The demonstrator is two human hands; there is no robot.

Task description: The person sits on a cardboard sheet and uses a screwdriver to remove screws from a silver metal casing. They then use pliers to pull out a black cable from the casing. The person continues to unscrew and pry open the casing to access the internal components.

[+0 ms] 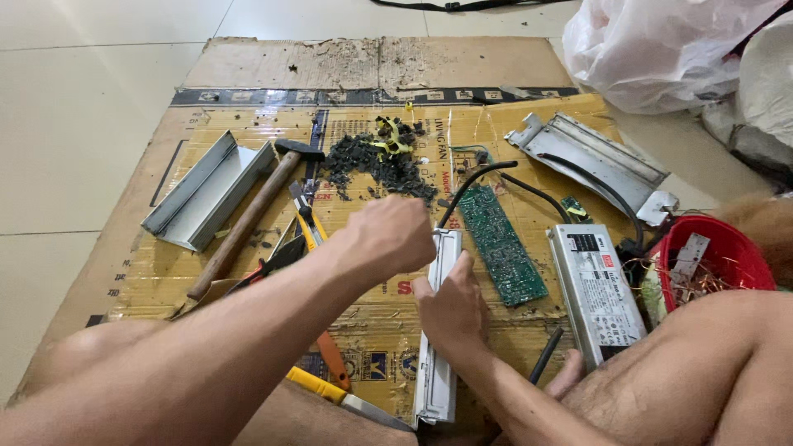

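My right hand (450, 310) pinned the long metal casing (438, 347) to the cardboard (248, 124) to steady it, while my left hand (392, 235), fisted, worked at its top end.

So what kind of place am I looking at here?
Probably an improvised floor workshop for stripping old electronics: flattened cardboard spread over floor tiles, a green circuit board lying loose, a hammer, and a red bowl of copper wire scraps.
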